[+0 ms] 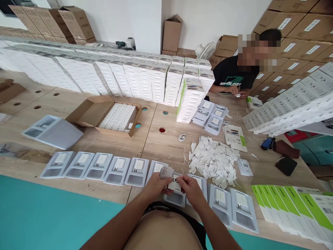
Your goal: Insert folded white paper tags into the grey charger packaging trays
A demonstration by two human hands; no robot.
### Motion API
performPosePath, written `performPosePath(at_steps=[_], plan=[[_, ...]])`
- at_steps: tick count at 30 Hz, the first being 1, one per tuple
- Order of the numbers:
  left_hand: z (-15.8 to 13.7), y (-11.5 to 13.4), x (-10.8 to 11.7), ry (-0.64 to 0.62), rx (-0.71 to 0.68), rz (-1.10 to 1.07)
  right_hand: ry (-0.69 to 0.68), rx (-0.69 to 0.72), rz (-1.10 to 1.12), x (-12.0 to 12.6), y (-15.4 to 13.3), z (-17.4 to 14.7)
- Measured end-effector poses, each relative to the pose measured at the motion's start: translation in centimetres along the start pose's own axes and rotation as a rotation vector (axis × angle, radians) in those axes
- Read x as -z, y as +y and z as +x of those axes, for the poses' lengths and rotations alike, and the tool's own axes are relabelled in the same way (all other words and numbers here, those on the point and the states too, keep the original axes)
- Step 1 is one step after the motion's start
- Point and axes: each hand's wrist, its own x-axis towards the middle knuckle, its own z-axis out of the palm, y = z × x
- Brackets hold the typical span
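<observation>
Close to my body, both hands work together above a grey plastic tray (174, 199). My left hand (158, 185) is closed round a small bundle of thin printed leaflets (166, 172). A white printed card (174, 185) with bold black marks lies between the hands. My right hand (189, 187) pinches the card's right edge with thumb and fingertips. More trays stand in a row on both sides, such as one tray (137, 176) on the left and another tray (244, 211) on the right. White plug adapters (139, 164) sit in their upper compartments.
A loose pile of white paper pieces (213, 161) spreads ahead right. An open carton (118, 118) holds rows of white adapters. Stacked white boxes (156, 81) form a long wall. A co-worker (234, 74) handles a small white item. Green-and-white box sleeves (293, 205) lie right.
</observation>
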Motion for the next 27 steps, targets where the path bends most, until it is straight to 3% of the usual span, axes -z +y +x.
performPosePath(at_steps=[11,15,19,24,27], plan=[[0.7,-1.0,0.0,0.047,-0.078,0.145,-0.070,0.054,-0.118,0.4,-0.1,-0.9],[0.9,-2.3,0.0,0.023,-0.010,0.161,-0.025,0.029,-0.213,1.0,2.2,-1.7],[1.4,-3.2,0.9,0.079,0.096,0.126,0.163,0.077,-0.448,1.9,6.8,-2.2],[1.4,-3.2,2.1,0.049,0.162,0.019,0.088,0.097,-0.976,1.4,10.2,-1.8],[1.4,-2.9,1.9,0.023,0.143,-0.006,0.089,0.107,-1.091,0.4,10.4,-1.2]])
